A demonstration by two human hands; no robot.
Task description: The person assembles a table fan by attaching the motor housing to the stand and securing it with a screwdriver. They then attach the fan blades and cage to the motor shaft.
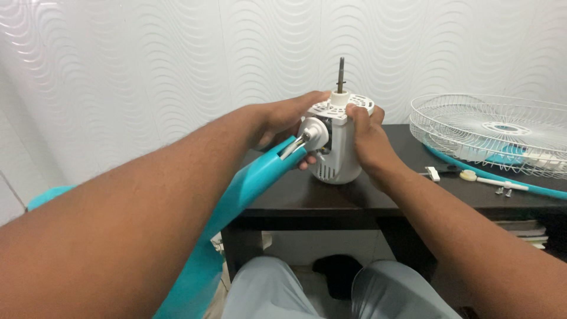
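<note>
A dark desk (331,201) fills the middle of the frame, with a white wire fan guard (493,133) at the right edge and small screws (503,191) in front of it. At centre stands the white fan motor (339,156), shaft up, joined to a teal stand (254,177). This looks like taking the motor apart, which calls for steadying it: the left hand (283,121) wraps its left side, the right hand (366,139) closes on its right.

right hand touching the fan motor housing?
Touching. The head view shows the right hand wrapped against the side of the white fan motor housing, fingers over its top plate, no gap visible.
</note>
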